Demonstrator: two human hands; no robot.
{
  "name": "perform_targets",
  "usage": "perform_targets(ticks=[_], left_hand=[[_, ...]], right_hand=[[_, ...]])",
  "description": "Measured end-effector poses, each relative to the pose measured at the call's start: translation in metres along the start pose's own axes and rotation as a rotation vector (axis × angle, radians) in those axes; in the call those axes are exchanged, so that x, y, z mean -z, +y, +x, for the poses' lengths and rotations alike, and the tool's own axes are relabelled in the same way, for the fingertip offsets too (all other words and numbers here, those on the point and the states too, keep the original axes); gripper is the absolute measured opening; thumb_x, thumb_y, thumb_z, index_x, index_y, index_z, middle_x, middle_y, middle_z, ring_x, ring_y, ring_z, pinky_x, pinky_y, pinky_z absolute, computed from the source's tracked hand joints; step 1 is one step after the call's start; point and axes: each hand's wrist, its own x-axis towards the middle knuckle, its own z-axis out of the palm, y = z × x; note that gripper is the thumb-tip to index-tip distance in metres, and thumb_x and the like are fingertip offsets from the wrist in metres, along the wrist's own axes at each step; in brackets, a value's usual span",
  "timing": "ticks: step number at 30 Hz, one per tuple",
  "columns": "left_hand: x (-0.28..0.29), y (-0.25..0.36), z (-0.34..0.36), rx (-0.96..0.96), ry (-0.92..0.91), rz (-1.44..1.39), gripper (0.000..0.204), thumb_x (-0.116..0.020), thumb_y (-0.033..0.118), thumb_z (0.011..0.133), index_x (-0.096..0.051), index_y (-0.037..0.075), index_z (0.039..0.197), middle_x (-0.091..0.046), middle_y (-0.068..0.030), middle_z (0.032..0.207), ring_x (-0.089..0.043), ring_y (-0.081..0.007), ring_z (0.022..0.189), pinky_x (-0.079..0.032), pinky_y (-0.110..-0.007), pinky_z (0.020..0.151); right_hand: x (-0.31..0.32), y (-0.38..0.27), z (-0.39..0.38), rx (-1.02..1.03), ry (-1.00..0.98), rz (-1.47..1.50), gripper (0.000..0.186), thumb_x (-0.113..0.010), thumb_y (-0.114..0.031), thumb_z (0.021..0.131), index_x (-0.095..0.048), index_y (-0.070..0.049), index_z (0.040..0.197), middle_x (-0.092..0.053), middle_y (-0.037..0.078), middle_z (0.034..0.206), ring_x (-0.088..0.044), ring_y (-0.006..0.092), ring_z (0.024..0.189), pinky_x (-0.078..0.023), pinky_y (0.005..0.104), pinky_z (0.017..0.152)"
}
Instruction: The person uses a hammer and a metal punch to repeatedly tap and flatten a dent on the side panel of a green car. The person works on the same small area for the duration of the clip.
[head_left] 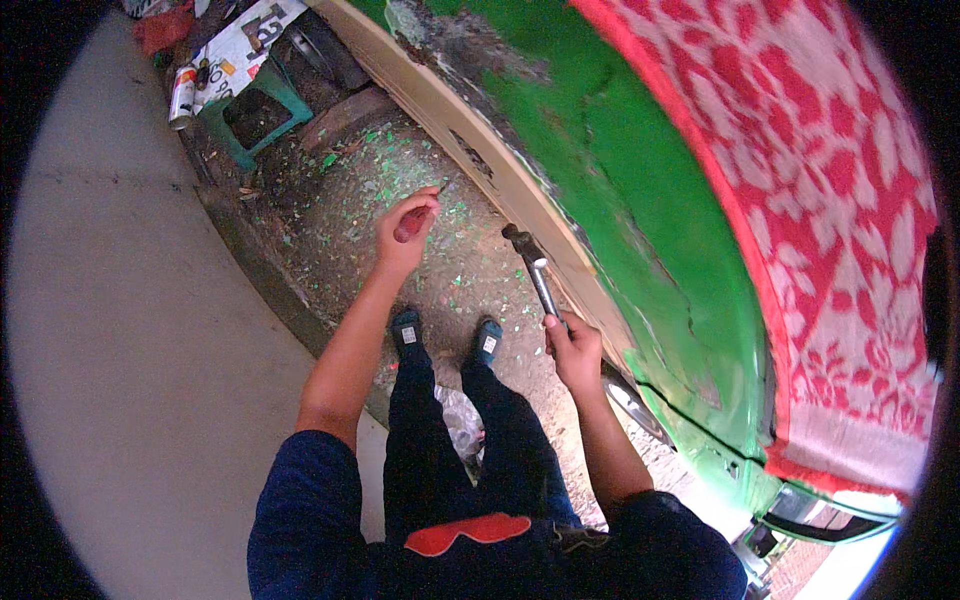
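My left hand (405, 225) is closed around the red handle of a screwdriver (410, 224). Its thin dark shaft points up and right, toward the car's lower edge. In my right hand (574, 350) is a hammer (541, 285), gripped by its dark handle. The hammer's dark head is raised and lies between my left hand and the car side in this view. A green car body (640, 200) runs along the right, its paint cracked and scraped to grey in places. Below the green, a beige sill strip (470, 150) follows the car's side. Whether either tool touches the car I cannot tell.
A red and white patterned cloth (800, 180) drapes over the car. Green paint chips litter the ground (370, 190). At upper left stand a green stool (260, 115), a spray can (182, 97) and a printed sheet (235, 50). A grey concrete slab (120, 330) lies left.
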Motion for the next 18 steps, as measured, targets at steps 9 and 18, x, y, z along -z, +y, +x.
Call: perform_targets(ticks=[9, 18], left_hand=[[-0.017, 0.115, -0.06, 0.083, 0.005, -0.062, 0.021, -0.065, -0.009, 0.083, -0.064, 0.001, 0.101, -0.066, -0.0143, 0.116, -0.063, -0.0187, 0.105, -0.05, -0.03, 0.091], [-0.056, 0.185, -0.096, 0.212, -0.012, -0.045, 0.016, -0.065, -0.009, 0.082, -0.063, 0.0, 0.095, -0.065, -0.0145, 0.115, -0.061, -0.0208, 0.109, -0.049, -0.031, 0.094]], right_hand=[[0.076, -0.001, -0.077, 0.052, 0.1, -0.18, 0.033, -0.077, -0.037, 0.079, -0.072, -0.005, 0.084, -0.058, 0.004, 0.058, -0.052, 0.0131, 0.053, -0.042, 0.0315, 0.052], [0.147, -0.027, -0.138, 0.142, 0.193, -0.124, 0.032, -0.071, -0.035, 0.081, -0.071, -0.003, 0.076, -0.062, 0.007, 0.061, -0.059, 0.0173, 0.056, -0.045, 0.0327, 0.056]])
